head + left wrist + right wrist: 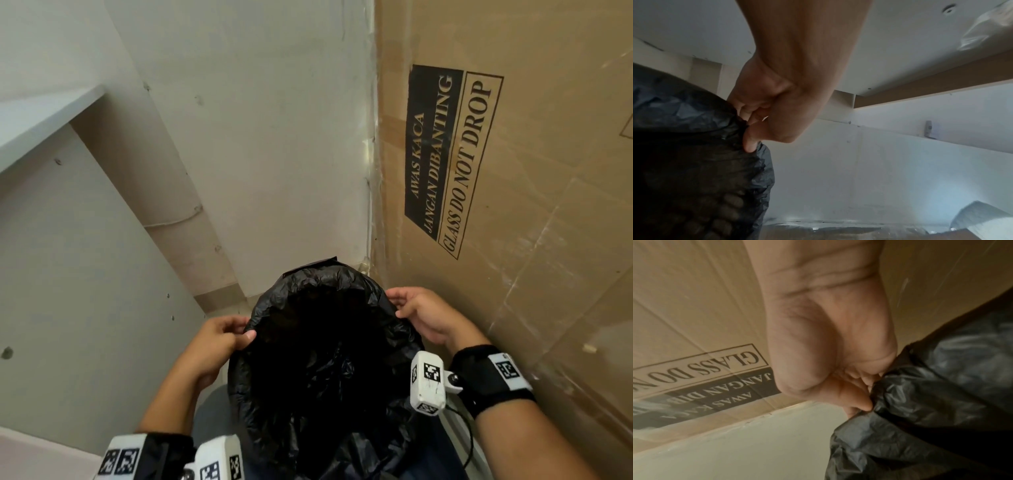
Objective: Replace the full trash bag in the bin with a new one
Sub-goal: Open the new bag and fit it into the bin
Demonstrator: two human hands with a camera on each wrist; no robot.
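Note:
A black trash bag [329, 294] lines the bin, its mouth wide open and dark inside. The edge is folded over the rim. My left hand [236, 334] pinches the folded bag edge on the left side of the rim. My right hand [399, 306] pinches the edge on the far right side. The left wrist view shows my left hand [751, 129] with fingers curled into the bag plastic [694, 146], and a mesh bin wall shows through it lower down. In the right wrist view my right hand [869, 395] grips bunched black plastic [931, 394].
A tall cardboard box [531, 154] printed "GLASS DO NOT DROP" stands tight against the bin's right side. A pale wall [274, 137] rises behind the bin, and a white shelf [41, 116] juts out at upper left.

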